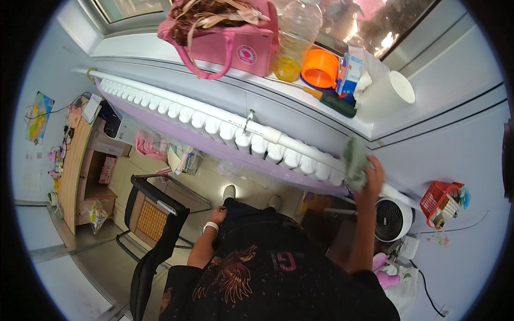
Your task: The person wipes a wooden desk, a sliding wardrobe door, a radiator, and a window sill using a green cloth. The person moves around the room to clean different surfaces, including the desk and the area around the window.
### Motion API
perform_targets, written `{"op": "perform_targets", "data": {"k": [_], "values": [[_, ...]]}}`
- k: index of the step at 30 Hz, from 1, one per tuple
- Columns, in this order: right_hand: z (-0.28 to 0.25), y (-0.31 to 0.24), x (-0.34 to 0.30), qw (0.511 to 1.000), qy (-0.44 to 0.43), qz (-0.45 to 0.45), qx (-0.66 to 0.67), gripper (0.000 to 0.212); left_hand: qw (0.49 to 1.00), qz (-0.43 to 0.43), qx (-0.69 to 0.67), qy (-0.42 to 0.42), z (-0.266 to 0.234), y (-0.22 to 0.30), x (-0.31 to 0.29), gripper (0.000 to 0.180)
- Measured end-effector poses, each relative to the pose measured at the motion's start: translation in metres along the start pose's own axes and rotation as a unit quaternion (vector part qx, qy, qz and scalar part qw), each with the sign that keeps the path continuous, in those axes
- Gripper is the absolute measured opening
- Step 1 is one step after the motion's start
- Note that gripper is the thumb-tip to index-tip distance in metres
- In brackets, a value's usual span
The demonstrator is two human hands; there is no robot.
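A grey-green cloth (354, 159) is bunched in my right hand (373, 181), whose fingers are wrapped round it. The hand is at the right end of the white pipe (300, 145) that runs above a white radiator (211, 125). Part of the pipe is hidden behind cloth and hand. My left hand (218, 214) hangs beside my dark trousers with its fingers curled in, and nothing shows in them. A white band (211, 226) circles that wrist.
On the windowsill stand a pink bag (251, 48), a clear bottle (297, 32), an orange ring-shaped item (319, 69) and a white paper roll (388, 95). A fan (391, 219) and a red wall basket (436, 203) are at right. A chair (152, 219) and desk (80, 160) stand at left.
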State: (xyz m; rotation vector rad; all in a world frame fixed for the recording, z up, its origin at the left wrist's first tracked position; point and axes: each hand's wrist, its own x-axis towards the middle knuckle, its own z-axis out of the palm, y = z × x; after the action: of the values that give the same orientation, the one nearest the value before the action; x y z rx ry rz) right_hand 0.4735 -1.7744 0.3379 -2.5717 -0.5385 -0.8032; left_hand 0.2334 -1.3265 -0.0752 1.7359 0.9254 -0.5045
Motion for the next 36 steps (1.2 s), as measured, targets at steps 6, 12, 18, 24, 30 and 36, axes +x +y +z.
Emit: {"op": "perform_targets", "data": {"k": [6, 12, 18, 24, 30, 36], "values": [[0.114, -0.035, -0.010, 0.995, -0.094, 0.029, 0.028, 0.070, 0.999, 0.016, 0.009, -0.029, 0.003, -0.005, 0.007, 0.036], [0.165, -0.129, 0.042, 0.990, -0.095, -0.034, 0.099, 0.070, 1.000, -0.003, 0.000, -0.017, -0.017, -0.001, -0.011, 0.035], [0.115, -0.064, -0.001, 0.990, -0.138, -0.035, -0.010, 0.069, 0.998, 0.000, 0.046, -0.042, -0.026, 0.026, -0.020, 0.035], [0.046, 0.019, -0.054, 0.990, -0.053, 0.096, -0.086, 0.062, 0.995, 0.027, 0.089, -0.025, -0.024, 0.003, -0.013, 0.036], [0.107, -0.030, -0.039, 0.986, -0.032, 0.139, -0.084, 0.071, 0.999, -0.005, 0.007, -0.036, -0.039, 0.004, -0.027, 0.035], [0.147, -0.109, -0.015, 0.987, -0.149, -0.061, -0.026, 0.062, 0.997, -0.021, 0.007, -0.068, -0.048, 0.000, -0.018, 0.037]]}}
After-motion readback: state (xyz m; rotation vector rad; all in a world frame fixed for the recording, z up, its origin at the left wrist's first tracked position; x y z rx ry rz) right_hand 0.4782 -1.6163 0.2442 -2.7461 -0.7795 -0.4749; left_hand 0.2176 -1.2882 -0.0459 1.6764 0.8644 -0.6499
